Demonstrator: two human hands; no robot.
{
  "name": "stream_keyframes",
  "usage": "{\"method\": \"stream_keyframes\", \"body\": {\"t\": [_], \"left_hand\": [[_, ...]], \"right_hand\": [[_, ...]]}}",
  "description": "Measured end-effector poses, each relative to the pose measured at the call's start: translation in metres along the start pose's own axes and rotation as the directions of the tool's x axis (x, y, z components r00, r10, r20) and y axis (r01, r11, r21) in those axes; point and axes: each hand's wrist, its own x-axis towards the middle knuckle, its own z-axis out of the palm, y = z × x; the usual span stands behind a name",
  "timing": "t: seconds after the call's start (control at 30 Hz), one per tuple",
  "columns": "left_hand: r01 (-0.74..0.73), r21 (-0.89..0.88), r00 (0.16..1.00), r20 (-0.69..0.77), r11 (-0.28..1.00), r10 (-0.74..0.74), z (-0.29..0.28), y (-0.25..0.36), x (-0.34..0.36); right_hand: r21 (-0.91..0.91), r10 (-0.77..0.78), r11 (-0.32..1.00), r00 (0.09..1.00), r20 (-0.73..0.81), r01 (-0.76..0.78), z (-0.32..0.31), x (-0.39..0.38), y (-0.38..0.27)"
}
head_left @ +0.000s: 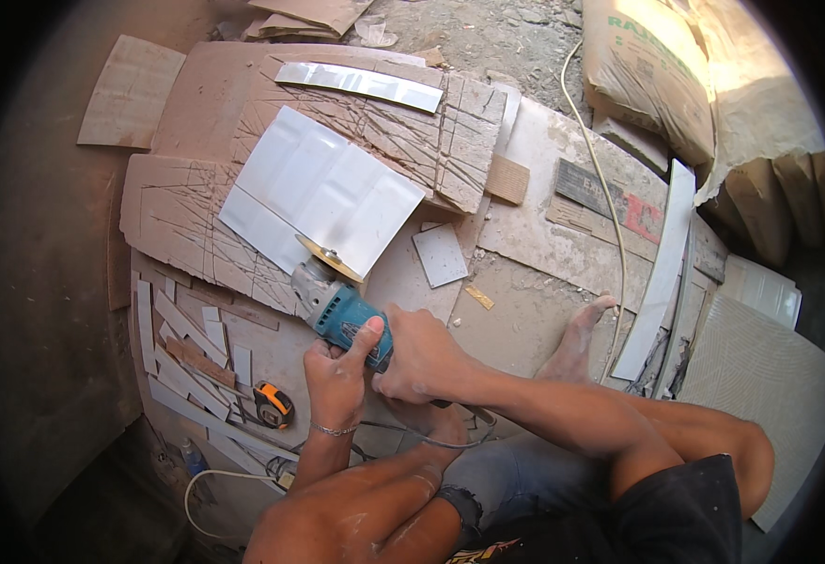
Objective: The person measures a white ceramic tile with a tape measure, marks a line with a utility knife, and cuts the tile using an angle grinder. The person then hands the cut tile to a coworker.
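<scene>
Teal grinder (354, 324) close to the middle of the view, toward eight o'clock. Gripped from the near left side by the left hand (340, 381), curled tight, with thumb pressed along the casing, fingers partly out of sight beneath, and a bracelet (335, 430) round the wrist. Clasped at the rear end by the right hand (420, 352), closed as well, knuckles upward, with fingertips hidden behind the casing; cannot tell exactly where pressed. Pointed head-first between ten and eleven o'clock, with the disc (331, 256) over the near edge of a large white tile (328, 179); cannot tell whether touching. Around the grinder, by the clock: at twelve, well beyond the tile, a narrow white strip (361, 86) on a scored slab (412, 122); near two, a small tile (440, 255); at three, a bare foot (570, 350), then, farther out, a long white strip (659, 273); between seven and eight, an orange-and-black tape measure (273, 405); toward nine, a scatter of thin offcuts (190, 324).
</scene>
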Motion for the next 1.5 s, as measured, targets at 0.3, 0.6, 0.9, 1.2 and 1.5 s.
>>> {"method": "stream_keyframes", "body": {"t": [0.3, 0.6, 0.9, 1.2, 1.5], "left_hand": [[-0.004, 0.048, 1.0, 0.023, 0.999, 0.003, -0.002, -0.001, -0.002], [0.006, 0.047, 0.999, 0.034, 0.999, -0.007, -0.001, 0.0, -0.004], [0.042, 0.028, 0.999, 0.034, 0.999, -0.043, 0.002, 0.003, -0.008], [0.055, 0.029, 0.998, 0.043, 0.998, -0.056, 0.003, 0.003, -0.01], [0.061, 0.041, 0.996, 0.058, 0.997, -0.064, 0.003, 0.003, -0.012]], "right_hand": [[-0.001, 0.008, 1.0, 1.0, 0.008, -0.008, 0.002, -0.002, 0.003], [-0.01, 0.031, 0.999, 0.999, 0.017, -0.031, -0.001, -0.007, 0.001], [-0.032, 0.019, 0.999, 1.0, 0.024, -0.018, 0.0, -0.008, 0.005], [-0.012, 0.029, 1.0, 0.999, 0.02, -0.028, -0.001, -0.012, 0.006], [-0.021, 0.03, 0.999, 0.999, 0.021, -0.03, -0.001, -0.015, 0.009]]}}
